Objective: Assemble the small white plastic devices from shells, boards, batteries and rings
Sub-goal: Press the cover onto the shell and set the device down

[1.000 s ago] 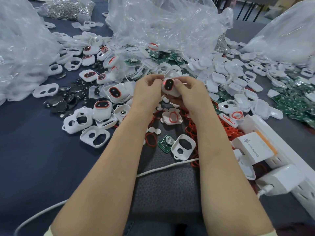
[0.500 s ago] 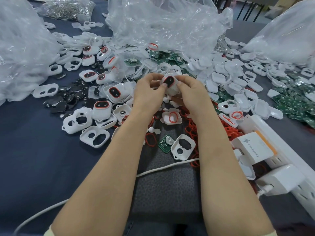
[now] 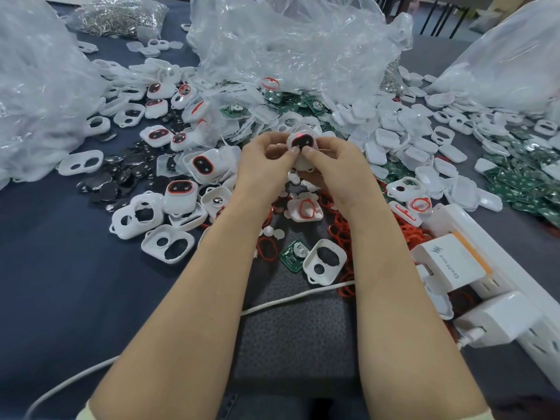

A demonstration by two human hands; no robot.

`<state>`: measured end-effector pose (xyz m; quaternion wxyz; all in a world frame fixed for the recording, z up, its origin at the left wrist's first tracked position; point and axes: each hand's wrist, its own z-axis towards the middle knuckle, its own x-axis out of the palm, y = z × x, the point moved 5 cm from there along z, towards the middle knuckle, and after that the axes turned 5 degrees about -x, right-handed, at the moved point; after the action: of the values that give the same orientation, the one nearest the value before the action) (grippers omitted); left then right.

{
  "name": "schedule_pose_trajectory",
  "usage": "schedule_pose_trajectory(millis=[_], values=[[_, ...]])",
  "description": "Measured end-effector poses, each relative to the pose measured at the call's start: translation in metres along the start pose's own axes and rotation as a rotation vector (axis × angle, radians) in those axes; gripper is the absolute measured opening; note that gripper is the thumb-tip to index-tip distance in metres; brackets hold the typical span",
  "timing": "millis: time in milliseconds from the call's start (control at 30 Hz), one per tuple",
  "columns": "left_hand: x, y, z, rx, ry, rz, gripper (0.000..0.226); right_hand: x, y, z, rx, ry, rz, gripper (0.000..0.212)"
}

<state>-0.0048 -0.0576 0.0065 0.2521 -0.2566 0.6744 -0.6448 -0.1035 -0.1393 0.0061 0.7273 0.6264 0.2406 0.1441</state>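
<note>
White plastic with a dark oval face ringed in red: that is the assembled device in the head view, held over the parts scattered on the dark blue desk. The left hand and right hand both have it, each grip pinching it, with the thumb tips side by side on the lower edge of its face and the fingers curled behind. A small red dot glows at the top of the face.

Directly below the device lies a shell half with a red ring in it. Further below, on the grey mat, a green circuit board touches an empty front shell. Loose red rings scatter below and right of the device. Left of it sit finished devices and, further left, dark coin batteries. Right of it spread white shell backs, then green boards. Above it bulges a clear plastic bag. To its lower right runs a white power strip with a charger plugged in.
</note>
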Motion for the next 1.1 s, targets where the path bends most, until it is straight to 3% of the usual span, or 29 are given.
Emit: schedule_pose_trajectory(millis=[267, 633, 833, 1100], values=[[0.001, -0.004, -0.001, 0.103, -0.06, 0.17, 0.012, 0.003, 0.0, -0.003, -0.028, -0.006, 0.047, 0.011], [0.001, -0.001, 0.001, 0.084, -0.109, 0.122, 0.012, 0.011, 0.0, -0.002, -0.03, 0.01, -0.008, 0.006], [0.002, -0.002, 0.001, 0.115, -0.09, 0.149, 0.019, 0.007, 0.003, -0.001, -0.052, -0.037, -0.033, 0.012], [0.0, -0.006, 0.0, 0.139, -0.105, 0.166, 0.011, 0.01, 0.006, -0.005, -0.079, -0.068, -0.032, 0.012]])
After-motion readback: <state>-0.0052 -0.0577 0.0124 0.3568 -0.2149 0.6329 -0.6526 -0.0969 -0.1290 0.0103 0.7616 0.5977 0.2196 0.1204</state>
